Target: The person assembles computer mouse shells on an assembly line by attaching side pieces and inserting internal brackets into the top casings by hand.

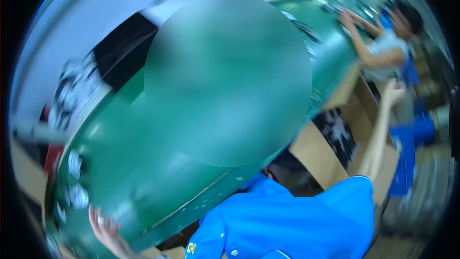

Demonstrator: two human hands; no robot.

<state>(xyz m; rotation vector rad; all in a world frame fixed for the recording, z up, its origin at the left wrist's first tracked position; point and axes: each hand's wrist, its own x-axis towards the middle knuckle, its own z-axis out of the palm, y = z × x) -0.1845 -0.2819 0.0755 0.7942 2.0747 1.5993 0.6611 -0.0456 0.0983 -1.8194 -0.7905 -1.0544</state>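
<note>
My left hand (106, 232) is over the near left end of a long green work surface (120, 163), its fingers spread and holding nothing. Just beyond those fingertips lie small pale, shiny pieces (76, 196), too blurred to name. My right arm stretches out to the right, over open cardboard boxes. At its end my right hand (394, 93) looks closed, with its fingers curled; whether anything is inside them is hidden. A large round blur covers the middle of the green surface.
An open cardboard box (318, 151) with dark and pale contents stands by the right edge. Farther right are blue bins (403, 158). A co-worker (390, 43) in a pale top has both hands at the surface's far end. A black panel (125, 50) lies along the left side.
</note>
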